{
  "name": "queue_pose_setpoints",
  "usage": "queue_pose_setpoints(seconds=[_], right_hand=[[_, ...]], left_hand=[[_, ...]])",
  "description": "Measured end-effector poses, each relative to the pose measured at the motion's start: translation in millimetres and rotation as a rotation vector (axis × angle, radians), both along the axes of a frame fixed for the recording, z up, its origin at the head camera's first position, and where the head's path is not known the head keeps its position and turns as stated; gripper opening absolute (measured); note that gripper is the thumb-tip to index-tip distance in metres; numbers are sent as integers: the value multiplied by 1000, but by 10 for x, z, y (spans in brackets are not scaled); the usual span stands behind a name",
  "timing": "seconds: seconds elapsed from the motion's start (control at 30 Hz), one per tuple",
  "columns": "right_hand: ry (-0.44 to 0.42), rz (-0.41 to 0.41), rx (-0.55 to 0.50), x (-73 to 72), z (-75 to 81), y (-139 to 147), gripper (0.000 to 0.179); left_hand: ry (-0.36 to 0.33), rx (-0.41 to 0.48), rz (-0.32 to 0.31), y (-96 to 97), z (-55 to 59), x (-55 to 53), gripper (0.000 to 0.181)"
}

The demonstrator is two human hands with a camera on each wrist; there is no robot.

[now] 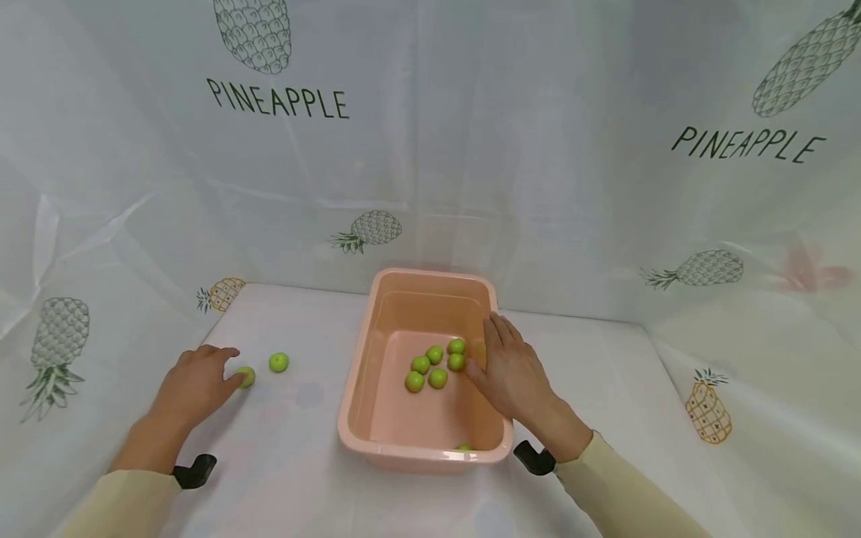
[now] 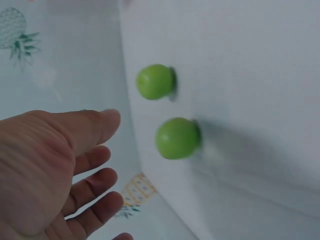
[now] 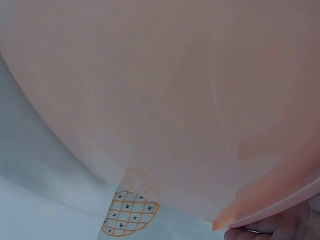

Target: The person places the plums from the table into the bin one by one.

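Note:
My left hand hovers over the white surface with thumb and fingers spread apart. Just beyond its thumb lies a small round green fruit, partly hidden by the hand in the head view. A second green fruit sits a little to the right. The left wrist view has a gap between the hand and both fruits. My right hand grips the right rim of a pink plastic basin, thumb inside and fingers outside. Several green fruits lie on the basin floor.
A white sheet printed with pineapples hangs behind and along both sides. One more green fruit shows partly behind the basin's near rim. Black bands with camera mounts are on both wrists.

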State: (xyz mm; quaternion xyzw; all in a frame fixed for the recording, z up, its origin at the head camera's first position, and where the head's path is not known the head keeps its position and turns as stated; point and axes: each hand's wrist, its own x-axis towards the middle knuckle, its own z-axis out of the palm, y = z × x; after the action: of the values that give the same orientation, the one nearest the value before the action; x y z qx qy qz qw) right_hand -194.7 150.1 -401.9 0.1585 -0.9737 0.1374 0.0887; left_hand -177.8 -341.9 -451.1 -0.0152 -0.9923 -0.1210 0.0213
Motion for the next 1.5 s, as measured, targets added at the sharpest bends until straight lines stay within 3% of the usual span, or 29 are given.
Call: queue_pose_setpoints(seconds=[0.17, 0.37, 0.7, 1.13, 1.3, 1.5], right_hand=[[-10, -7, -4, -1, 4, 8, 77], [-15, -10, -15, 12, -3, 4, 77], [-25, -11, -17, 27, -19, -21, 77], [-21, -15, -26, 34, -11, 6, 79], [-4, -6, -24, 28, -6, 20, 78], [-13, -3, -34, 28, -17, -11, 77]], left_hand=[[-38, -12, 4, -65, -189, -27, 61], [-9, -66, -24, -94, -359, -73, 52], [-41, -138, 2, -167, -412, -58, 45], [1, -77, 32, -68, -483, -78, 44], [-4, -60, 7, 1, -537, -126, 60], [16, -42, -29, 118, -564, -141, 54]])
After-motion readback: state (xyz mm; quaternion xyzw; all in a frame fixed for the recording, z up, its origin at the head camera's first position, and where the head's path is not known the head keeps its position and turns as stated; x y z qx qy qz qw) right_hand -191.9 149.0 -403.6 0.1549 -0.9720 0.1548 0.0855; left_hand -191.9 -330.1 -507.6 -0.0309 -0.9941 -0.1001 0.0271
